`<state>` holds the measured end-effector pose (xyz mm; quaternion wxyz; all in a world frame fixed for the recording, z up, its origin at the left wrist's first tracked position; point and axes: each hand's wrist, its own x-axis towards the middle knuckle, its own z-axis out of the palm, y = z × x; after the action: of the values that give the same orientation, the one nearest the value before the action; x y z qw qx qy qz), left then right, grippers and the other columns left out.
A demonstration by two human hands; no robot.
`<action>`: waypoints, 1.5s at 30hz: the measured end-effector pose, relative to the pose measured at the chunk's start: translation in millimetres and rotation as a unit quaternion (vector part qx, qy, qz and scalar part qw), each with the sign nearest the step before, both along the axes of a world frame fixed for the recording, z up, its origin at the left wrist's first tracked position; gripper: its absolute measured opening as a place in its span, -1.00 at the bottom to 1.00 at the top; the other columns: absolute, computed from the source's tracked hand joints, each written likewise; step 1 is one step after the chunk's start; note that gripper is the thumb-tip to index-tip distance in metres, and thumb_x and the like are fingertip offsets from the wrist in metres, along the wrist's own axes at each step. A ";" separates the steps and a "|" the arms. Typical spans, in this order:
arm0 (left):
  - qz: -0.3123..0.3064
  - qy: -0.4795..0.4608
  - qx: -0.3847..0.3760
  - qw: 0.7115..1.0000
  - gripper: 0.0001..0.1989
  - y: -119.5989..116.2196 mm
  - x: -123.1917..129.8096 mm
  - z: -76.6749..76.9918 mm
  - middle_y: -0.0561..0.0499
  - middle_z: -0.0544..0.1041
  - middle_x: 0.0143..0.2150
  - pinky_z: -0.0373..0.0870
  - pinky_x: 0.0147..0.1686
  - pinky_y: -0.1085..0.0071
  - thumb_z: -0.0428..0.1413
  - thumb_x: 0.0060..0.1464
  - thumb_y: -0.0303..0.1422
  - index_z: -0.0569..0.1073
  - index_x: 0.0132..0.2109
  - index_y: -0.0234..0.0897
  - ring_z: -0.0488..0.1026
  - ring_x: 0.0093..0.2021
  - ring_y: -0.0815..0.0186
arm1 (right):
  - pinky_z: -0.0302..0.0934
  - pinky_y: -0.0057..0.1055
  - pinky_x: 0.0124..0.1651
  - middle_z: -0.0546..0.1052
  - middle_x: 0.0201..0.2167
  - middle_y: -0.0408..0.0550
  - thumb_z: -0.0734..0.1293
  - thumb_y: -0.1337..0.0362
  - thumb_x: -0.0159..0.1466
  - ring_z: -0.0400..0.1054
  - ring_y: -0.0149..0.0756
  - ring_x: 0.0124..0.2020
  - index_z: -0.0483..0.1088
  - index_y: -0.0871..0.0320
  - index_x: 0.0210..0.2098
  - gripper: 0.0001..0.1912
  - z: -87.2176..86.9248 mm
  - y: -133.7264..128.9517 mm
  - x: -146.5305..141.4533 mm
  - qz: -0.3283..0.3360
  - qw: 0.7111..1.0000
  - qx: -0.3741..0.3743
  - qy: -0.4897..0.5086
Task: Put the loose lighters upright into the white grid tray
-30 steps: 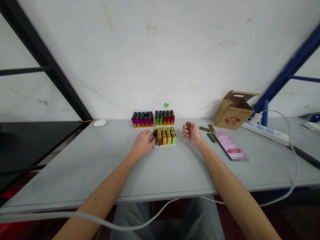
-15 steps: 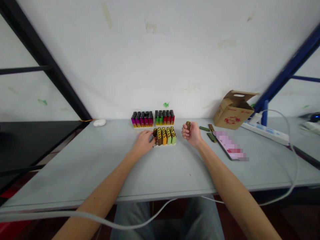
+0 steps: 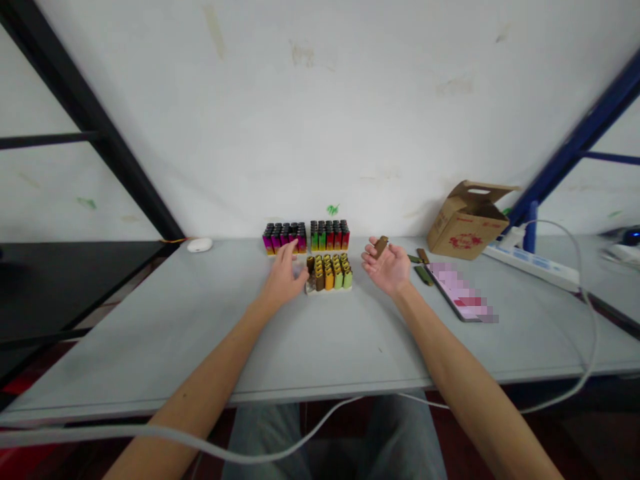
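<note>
My right hand [image 3: 387, 270] is turned palm up, its fingers loosely opened, and a brown lighter [image 3: 381, 246] rests tilted on them. At the left side of a white tray [image 3: 320, 292], my left hand [image 3: 285, 275] has its fingers spread, with nothing seen in them. The tray bears several upright lighters [image 3: 329, 278] in brown, orange and light green, and the front of its left column has bare slots. Behind my left fingertips stands a block of purple lighters [image 3: 280, 241] with black tops. Beside it is a block of green and red lighters [image 3: 330, 237].
Loose green lighters [image 3: 423, 275] and a brown one [image 3: 423, 255] lie right of my right hand, by a phone [image 3: 457, 290]. Farther right are an open cardboard box [image 3: 465, 227] and a power strip [image 3: 535, 265]. A white case [image 3: 200, 245] lies at the left back.
My left hand has lifted off the tray's left side, its fingers spreading up and away. My right hand has unfolded from a fist to palm up, and the brown lighter in it now tilts.
</note>
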<state>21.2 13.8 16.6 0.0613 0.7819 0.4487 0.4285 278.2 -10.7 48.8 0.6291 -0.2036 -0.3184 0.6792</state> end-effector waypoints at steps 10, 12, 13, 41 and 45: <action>-0.039 -0.037 0.114 0.992 -0.67 -18.3 10.5 19.4 -0.13 0.38 0.04 0.36 0.05 0.24 0.01 0.18 -0.35 0.33 0.08 -0.27 0.39 -0.01 0.22 | 0.14 -0.55 -0.45 0.40 -0.41 -0.17 0.42 0.28 0.02 0.18 -0.50 -0.48 0.46 0.10 -0.18 -0.67 5.3 -3.2 -17.4 -0.057 0.983 0.055 -0.167; -0.056 -0.024 0.125 0.990 -0.70 -22.6 13.5 20.6 -0.12 0.41 0.03 0.32 0.10 0.22 0.04 0.17 -0.32 0.36 0.05 -0.24 0.37 0.06 0.19 | 0.12 -0.55 -0.47 0.40 -0.48 -0.20 0.46 0.28 -0.02 0.17 -0.52 -0.53 0.47 0.13 -0.21 -0.65 2.2 -2.8 -20.0 -0.069 0.974 0.066 -0.207; -0.066 -0.015 0.128 0.990 -0.70 -24.6 15.0 20.8 -0.11 0.41 0.02 0.31 0.11 0.21 0.07 0.17 -0.31 0.37 0.05 -0.23 0.36 0.06 0.18 | 0.11 -0.55 -0.49 0.40 -0.52 -0.21 0.47 0.25 -0.03 0.16 -0.52 -0.55 0.47 0.14 -0.24 -0.67 0.9 -2.8 -21.4 -0.071 0.969 0.067 -0.226; -0.125 -0.010 0.185 0.975 -0.86 -33.4 20.5 27.2 -0.04 0.53 -0.17 0.43 -0.08 0.29 0.12 0.17 -0.33 0.51 -0.13 -0.19 0.48 -0.15 0.28 | 0.26 -0.58 -0.61 0.54 -0.54 -0.08 0.40 0.15 0.13 0.37 -0.46 -0.63 0.42 0.20 -0.31 -0.75 2.8 -8.9 -33.4 0.030 0.965 -0.026 -0.260; -0.016 -0.064 0.173 0.983 -0.86 -23.9 6.9 31.9 -0.02 0.54 -0.22 0.43 -0.11 0.32 0.12 0.16 -0.29 0.49 -0.18 -0.25 0.48 -0.19 0.29 | 0.21 -0.59 -0.65 0.54 -0.54 -0.06 0.27 0.25 0.24 0.35 -0.47 -0.64 0.39 0.20 -0.33 -0.86 4.3 1.8 -10.6 -0.048 0.971 -0.066 -0.226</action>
<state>28.1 -10.0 48.5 -0.0396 0.7584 0.3507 0.5480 267.6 -8.9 53.1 0.5578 -0.4079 -0.3964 0.6045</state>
